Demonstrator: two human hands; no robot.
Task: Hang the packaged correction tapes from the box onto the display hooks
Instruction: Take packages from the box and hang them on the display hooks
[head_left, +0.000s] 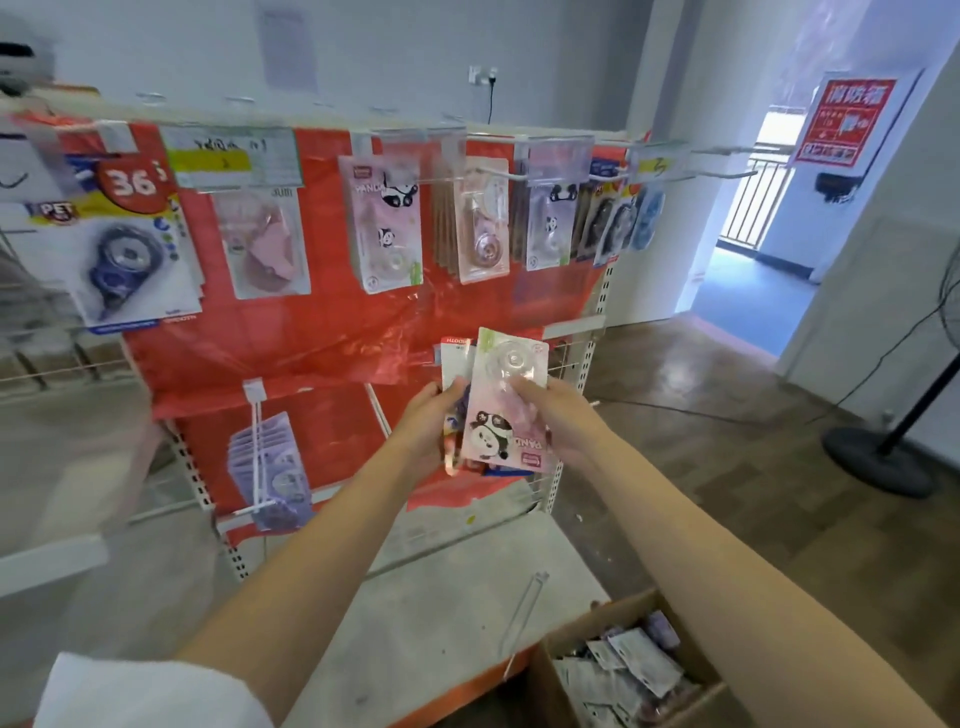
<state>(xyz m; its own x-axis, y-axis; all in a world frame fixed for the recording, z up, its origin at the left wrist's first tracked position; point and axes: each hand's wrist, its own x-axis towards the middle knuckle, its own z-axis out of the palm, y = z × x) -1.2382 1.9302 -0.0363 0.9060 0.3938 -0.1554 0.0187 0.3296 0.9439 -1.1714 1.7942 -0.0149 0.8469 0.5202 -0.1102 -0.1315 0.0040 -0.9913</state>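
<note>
The display rack (592, 364), backed with red sheeting, fills the middle of the view. Its top rail carries a row of hooks (722, 176) hung with packaged correction tapes: a blue pack (124, 260) at the left end, pink packs (387, 223) at the centre, darker packs (608, 218) toward the right end. The outermost right hooks are bare. A lower hook near the rack's left edge holds a stack of purple packs (270, 467).

A cardboard box (550, 691) sits at the bottom right, beside the rack's base shelf (457, 566). It is open and holds a loose heap of packaged tapes (634, 665), lying at mixed angles.

Both arms reach out in front of the rack's lower right part. The left hand (431, 421) grips a small bundle of packs (456, 374), fingers curled round its left edge. The right hand (561, 415) holds a pink panda pack (506, 410), upside down, overlapping the front of that bundle, fingers lying across its clear blister.
</note>
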